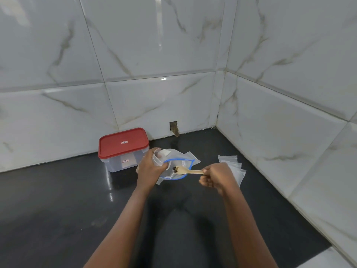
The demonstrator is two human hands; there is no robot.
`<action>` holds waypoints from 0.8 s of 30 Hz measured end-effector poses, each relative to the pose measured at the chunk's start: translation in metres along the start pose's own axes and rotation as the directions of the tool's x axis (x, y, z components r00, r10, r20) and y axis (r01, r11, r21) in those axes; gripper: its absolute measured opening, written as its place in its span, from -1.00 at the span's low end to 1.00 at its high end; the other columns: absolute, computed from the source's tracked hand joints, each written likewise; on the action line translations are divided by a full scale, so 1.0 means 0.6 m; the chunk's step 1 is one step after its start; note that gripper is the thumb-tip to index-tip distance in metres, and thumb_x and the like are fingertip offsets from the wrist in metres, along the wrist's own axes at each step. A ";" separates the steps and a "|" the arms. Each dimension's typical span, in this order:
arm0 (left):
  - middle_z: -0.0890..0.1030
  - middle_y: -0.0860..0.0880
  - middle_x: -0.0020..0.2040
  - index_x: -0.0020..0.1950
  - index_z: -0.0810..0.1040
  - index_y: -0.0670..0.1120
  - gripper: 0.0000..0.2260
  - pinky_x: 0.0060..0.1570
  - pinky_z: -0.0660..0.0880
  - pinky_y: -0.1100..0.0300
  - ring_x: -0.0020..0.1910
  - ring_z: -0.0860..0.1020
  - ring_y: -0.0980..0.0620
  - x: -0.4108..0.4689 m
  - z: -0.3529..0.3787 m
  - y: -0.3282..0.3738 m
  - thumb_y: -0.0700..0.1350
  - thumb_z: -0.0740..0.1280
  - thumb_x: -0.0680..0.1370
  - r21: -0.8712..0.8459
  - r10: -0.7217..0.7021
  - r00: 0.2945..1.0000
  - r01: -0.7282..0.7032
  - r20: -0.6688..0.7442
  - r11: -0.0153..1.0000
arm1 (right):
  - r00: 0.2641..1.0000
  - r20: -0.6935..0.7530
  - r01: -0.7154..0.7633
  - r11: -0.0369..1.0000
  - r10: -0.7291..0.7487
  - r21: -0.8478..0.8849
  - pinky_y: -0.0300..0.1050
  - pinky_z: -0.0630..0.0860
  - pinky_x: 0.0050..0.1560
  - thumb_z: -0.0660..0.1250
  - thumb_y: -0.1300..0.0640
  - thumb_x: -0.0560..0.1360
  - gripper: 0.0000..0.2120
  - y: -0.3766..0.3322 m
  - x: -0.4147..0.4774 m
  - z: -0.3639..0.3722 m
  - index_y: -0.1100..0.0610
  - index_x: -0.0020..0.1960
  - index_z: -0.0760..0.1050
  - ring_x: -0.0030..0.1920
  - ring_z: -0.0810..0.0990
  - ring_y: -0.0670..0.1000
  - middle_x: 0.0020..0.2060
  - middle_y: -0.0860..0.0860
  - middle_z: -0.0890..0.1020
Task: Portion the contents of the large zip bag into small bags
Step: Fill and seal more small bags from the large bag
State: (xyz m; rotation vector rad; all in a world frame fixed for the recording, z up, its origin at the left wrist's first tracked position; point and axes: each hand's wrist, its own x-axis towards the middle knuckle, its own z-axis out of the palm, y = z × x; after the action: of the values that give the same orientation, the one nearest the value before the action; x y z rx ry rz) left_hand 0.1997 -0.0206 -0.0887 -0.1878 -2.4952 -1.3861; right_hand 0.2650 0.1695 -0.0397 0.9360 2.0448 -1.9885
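Note:
The large clear zip bag (176,176) with a blue zip rim lies open on the dark counter. My left hand (149,168) grips a small clear bag (161,156) at the large bag's left edge. My right hand (216,177) grips the handle of a wooden spoon (188,171). The spoon's bowl hovers over the large bag's mouth with a few dark pieces on it.
A clear plastic box with a red lid (123,148) stands at the back left against the marble wall. Several empty small bags (234,167) lie fanned out behind my right hand. One more flat bag (191,156) lies behind the large bag. Walls close the back and right.

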 end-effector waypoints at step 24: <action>0.48 0.08 0.09 0.23 0.39 -0.06 -0.53 0.04 0.37 0.37 0.01 0.45 0.15 -0.004 -0.001 -0.010 -0.12 0.48 0.39 -0.092 -0.015 0.999 0.017 0.030 0.996 | 0.708 0.323 0.587 0.270 -0.628 -0.763 -0.23 0.42 0.28 0.30 0.13 0.55 -0.57 -0.059 -0.063 0.068 0.06 0.40 0.38 0.18 0.54 -0.01 0.25 0.04 0.54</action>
State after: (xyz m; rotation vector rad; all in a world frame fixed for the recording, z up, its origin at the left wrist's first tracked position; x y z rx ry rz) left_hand 0.2006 -0.0244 -0.0939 -0.2094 -2.4629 -1.5177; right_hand 0.2640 0.1210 0.0048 -0.0974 3.1854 -0.7471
